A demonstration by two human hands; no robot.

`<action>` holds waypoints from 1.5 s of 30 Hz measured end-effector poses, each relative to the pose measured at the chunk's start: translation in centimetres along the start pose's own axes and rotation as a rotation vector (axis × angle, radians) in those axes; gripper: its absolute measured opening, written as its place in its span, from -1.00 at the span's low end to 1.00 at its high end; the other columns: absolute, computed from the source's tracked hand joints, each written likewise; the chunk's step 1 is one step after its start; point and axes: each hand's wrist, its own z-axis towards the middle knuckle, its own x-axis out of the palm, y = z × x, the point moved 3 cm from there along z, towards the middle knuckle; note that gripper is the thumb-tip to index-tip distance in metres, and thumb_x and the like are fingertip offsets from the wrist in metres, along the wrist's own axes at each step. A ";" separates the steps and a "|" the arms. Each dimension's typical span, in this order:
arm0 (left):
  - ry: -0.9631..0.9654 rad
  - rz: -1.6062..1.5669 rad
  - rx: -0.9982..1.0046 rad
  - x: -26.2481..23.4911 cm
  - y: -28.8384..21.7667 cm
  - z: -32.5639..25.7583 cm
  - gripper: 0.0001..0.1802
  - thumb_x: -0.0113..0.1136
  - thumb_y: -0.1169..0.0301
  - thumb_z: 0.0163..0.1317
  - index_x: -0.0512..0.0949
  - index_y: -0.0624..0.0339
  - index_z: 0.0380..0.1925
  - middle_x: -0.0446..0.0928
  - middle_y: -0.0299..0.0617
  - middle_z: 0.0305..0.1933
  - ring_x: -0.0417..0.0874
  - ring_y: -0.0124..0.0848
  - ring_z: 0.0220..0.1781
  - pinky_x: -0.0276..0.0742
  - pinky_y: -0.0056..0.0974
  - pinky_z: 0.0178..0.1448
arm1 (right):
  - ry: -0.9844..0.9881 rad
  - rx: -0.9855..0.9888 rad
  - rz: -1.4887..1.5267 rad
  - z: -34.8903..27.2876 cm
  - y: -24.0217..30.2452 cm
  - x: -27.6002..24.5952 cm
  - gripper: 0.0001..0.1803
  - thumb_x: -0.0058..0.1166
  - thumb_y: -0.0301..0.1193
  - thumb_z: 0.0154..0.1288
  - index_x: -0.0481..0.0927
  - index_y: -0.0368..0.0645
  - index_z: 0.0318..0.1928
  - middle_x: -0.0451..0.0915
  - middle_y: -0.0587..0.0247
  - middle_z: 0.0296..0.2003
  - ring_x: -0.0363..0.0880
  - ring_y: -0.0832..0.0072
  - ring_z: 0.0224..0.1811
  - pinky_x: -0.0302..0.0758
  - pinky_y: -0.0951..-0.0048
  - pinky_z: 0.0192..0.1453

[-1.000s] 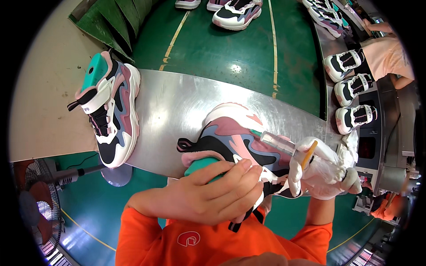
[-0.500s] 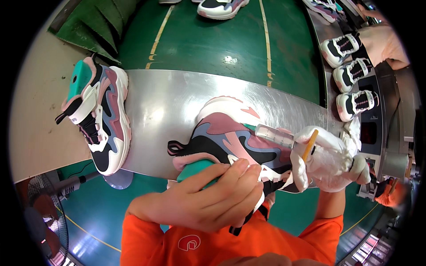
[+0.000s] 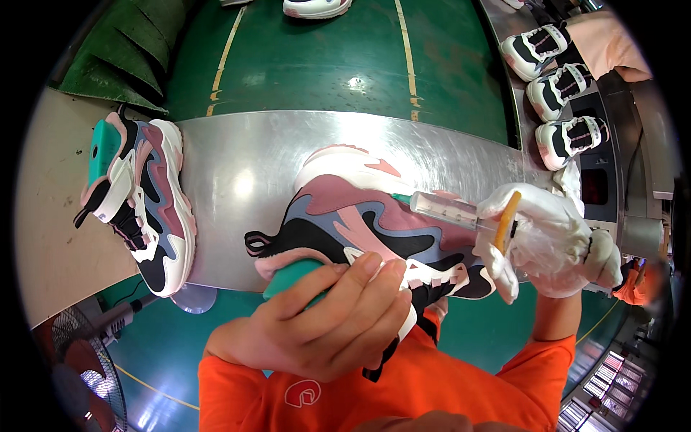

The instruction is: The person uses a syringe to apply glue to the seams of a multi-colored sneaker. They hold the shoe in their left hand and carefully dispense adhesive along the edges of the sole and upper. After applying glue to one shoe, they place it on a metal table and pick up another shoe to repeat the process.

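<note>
A multicoloured sneaker [image 3: 367,216] in mauve, blue-grey, pink and black lies on its side on the metal ledge, its white sole facing away from me. My bare left hand [image 3: 335,317] is closed on the sneaker's white strap near the ankle opening, where a teal insert shows. In my right hand [image 3: 536,234], covered by a white glove and thin plastic, is a clear syringe [image 3: 443,209] with an orange-yellow flange. Its green tip meets the seam between the mauve upper and the white sole. The sneaker's underside and my left fingertips are partly hidden.
A matching sneaker [image 3: 155,209] stands at the left end of the metal ledge [image 3: 230,216]. Beyond runs a green conveyor belt [image 3: 309,72] with shoes at its far end. Several white-and-black sneakers [image 3: 572,142] line the right side, near another person's arm [image 3: 612,43]. A fan [image 3: 83,360] stands lower left.
The view has shifted, so most things sit farther left. The syringe tip stays at the seam between upper and sole, and my left hand keeps its hold on the strap.
</note>
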 end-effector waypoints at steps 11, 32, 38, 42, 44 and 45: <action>0.014 -0.045 -0.027 0.1 0.1 0.0 -0.85 0.18 0.39 0.25 0.57 -0.01 -0.17 0.69 -0.26 -0.08 0.63 -0.40 0.05 0.46 -0.37 0.01 | -0.067 0.086 -0.080 -1.2 0.9 0.4 0.44 0.50 0.08 -0.43 0.06 -0.74 0.29 0.47 -0.30 -0.08 0.58 0.26 -0.33 0.60 0.43 -0.29; 0.053 -0.065 -0.064 0.0 -0.1 0.2 -0.78 0.21 0.46 0.16 0.57 0.00 -0.17 0.67 -0.28 -0.03 0.64 -0.34 0.03 0.50 -0.28 -0.02 | -0.226 0.140 -0.267 -4.2 2.9 1.1 0.33 0.39 0.29 -0.32 0.23 -0.66 0.19 0.54 -0.15 -0.33 0.57 0.32 -0.52 0.54 0.50 -0.57; 0.073 -0.037 -0.082 -0.1 -0.3 0.4 -0.84 0.25 0.43 0.12 0.59 -0.01 -0.26 0.68 -0.28 -0.05 0.65 -0.33 0.03 0.51 -0.28 -0.01 | -0.330 0.187 -0.338 -5.2 3.2 1.5 0.34 0.35 0.37 -0.29 0.23 -0.65 0.16 0.53 -0.12 -0.42 0.54 0.35 -0.57 0.50 0.52 -0.63; 0.079 -0.033 -0.022 -0.2 0.1 0.4 -0.78 0.12 0.38 0.19 0.62 0.04 -0.17 0.65 -0.23 -0.01 0.63 -0.31 0.08 0.53 -0.31 -0.02 | -0.400 0.105 -0.333 -6.4 2.9 1.3 0.33 0.32 0.37 -0.30 0.26 -0.66 0.14 0.52 -0.11 -0.45 0.52 0.33 -0.61 0.49 0.50 -0.65; 0.066 -0.021 -0.014 -0.1 0.1 0.4 -0.79 0.13 0.39 0.18 0.62 0.05 -0.17 0.66 -0.22 -0.01 0.64 -0.31 0.05 0.52 -0.31 -0.03 | -0.394 0.058 -0.311 -7.1 2.6 1.0 0.31 0.33 0.34 -0.31 0.28 -0.66 0.13 0.51 -0.11 -0.46 0.52 0.32 -0.61 0.48 0.49 -0.66; 0.066 -0.019 -0.015 0.0 0.1 0.5 -0.79 0.14 0.40 0.18 0.62 0.05 -0.17 0.66 -0.22 -0.01 0.64 -0.31 0.04 0.52 -0.31 -0.04 | -0.391 0.035 -0.300 -7.4 2.5 0.9 0.29 0.33 0.33 -0.31 0.28 -0.66 0.13 0.51 -0.10 -0.46 0.52 0.31 -0.61 0.48 0.49 -0.66</action>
